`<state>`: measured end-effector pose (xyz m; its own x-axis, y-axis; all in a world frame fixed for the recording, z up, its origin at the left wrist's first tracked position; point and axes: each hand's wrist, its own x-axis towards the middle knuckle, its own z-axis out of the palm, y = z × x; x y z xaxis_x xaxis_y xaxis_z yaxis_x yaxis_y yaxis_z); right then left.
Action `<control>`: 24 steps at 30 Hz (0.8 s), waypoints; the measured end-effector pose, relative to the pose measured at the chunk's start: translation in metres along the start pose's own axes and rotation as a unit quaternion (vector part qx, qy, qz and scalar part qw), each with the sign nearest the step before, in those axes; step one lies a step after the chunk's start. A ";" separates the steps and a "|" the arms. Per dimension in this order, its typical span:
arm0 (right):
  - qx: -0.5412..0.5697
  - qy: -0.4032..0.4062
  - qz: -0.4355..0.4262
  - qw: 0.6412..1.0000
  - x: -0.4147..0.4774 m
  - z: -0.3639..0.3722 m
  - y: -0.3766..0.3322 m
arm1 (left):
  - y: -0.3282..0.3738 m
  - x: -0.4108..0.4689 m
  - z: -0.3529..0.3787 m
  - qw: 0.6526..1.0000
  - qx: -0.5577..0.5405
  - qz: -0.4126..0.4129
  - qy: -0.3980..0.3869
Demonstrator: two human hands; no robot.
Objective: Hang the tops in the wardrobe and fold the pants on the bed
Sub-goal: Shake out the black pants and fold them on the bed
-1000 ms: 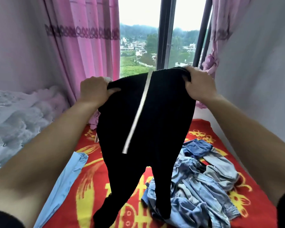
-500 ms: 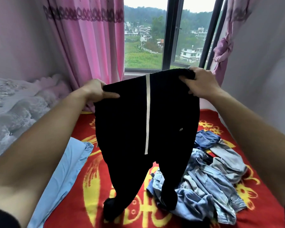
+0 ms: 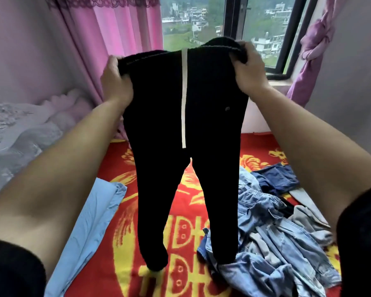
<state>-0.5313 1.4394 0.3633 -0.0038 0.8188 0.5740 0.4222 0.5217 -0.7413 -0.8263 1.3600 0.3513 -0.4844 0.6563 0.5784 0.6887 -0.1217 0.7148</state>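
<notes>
Compared with half a second before, I had raised the black pants [image 3: 212, 129] higher before the window, and their legs now hung apart, cuffs low over the red blanket [image 3: 120, 243] and the denim pile [image 3: 266, 232]. My left hand [image 3: 116, 82] and right hand [image 3: 250, 73] each gripped one end of the waistband, fingers curled into the cloth. The long axis ran vertically, waistband uppermost, white stripe [image 3: 184, 99] plumb; a small pale "m" mark [image 3: 227, 108] showed below my right hand.

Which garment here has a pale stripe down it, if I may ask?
The black pants, held up at the waistband; the denim pile and light-blue garment on the bed have none.
</notes>
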 end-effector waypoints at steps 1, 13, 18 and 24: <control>0.006 0.022 -0.030 0.999 0.008 -0.005 -0.008 | 0.012 0.007 -0.004 0.999 -0.012 0.036 0.026; 0.007 0.076 -0.084 0.993 -0.043 -0.023 -0.014 | 0.022 -0.026 -0.036 0.989 0.040 0.118 0.076; -0.106 -0.029 0.073 0.991 -0.150 -0.009 0.069 | -0.077 -0.148 -0.017 0.975 0.191 0.095 -0.069; -0.201 -0.269 0.273 0.902 -0.363 0.024 0.194 | -0.207 -0.355 0.016 0.885 0.303 -0.016 -0.353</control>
<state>-0.4696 1.2494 0.0028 -0.0892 0.9815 -0.1695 0.7883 -0.0345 -0.6143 -0.7882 1.1640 -0.0079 -0.1987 0.9799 0.0192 0.9469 0.1869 0.2617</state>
